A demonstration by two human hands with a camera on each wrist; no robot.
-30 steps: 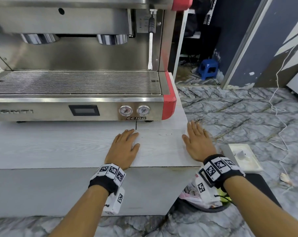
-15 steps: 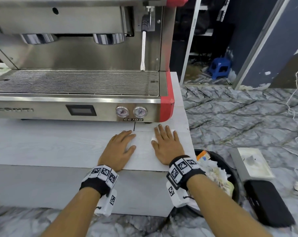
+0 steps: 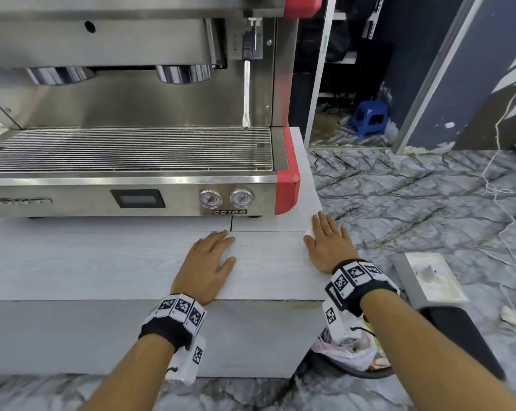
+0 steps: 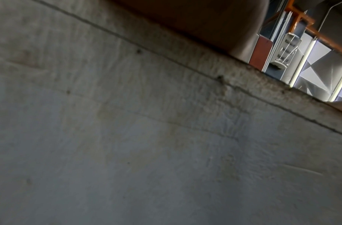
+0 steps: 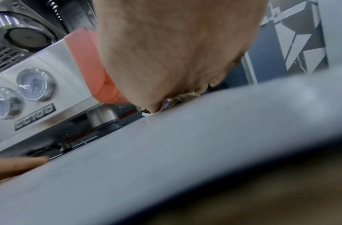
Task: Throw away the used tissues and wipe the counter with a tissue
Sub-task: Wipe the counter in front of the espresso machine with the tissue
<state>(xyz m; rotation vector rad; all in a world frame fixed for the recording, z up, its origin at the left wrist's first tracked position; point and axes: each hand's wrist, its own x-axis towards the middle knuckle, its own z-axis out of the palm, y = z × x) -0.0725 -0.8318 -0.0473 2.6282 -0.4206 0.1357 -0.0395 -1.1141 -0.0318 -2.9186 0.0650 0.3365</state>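
My right hand (image 3: pixel 325 241) lies flat on the pale wood-grain counter (image 3: pixel 102 262) near its right edge, fingers straight, pressing a white tissue (image 3: pixel 308 232) that peeks out under the thumb side. In the right wrist view the tissue (image 5: pixel 147 113) shows as a thin white edge under my right hand (image 5: pixel 166 53). My left hand (image 3: pixel 212 253) rests flat and open on the counter, a hand's width to the left, holding nothing. A black bin (image 3: pixel 369 372) with a bag of rubbish stands on the floor below the counter's right corner.
A steel and red espresso machine (image 3: pixel 132 149) fills the back of the counter, its steam wand (image 3: pixel 246 93) hanging at the right. On the marble floor to the right lie a white tray (image 3: pixel 434 277), a black box (image 3: pixel 458 336) and a white cable (image 3: pixel 500 191).
The right hand slid left with the tissue toward the left hand, then back right to the counter's edge. The left hand stayed in place.
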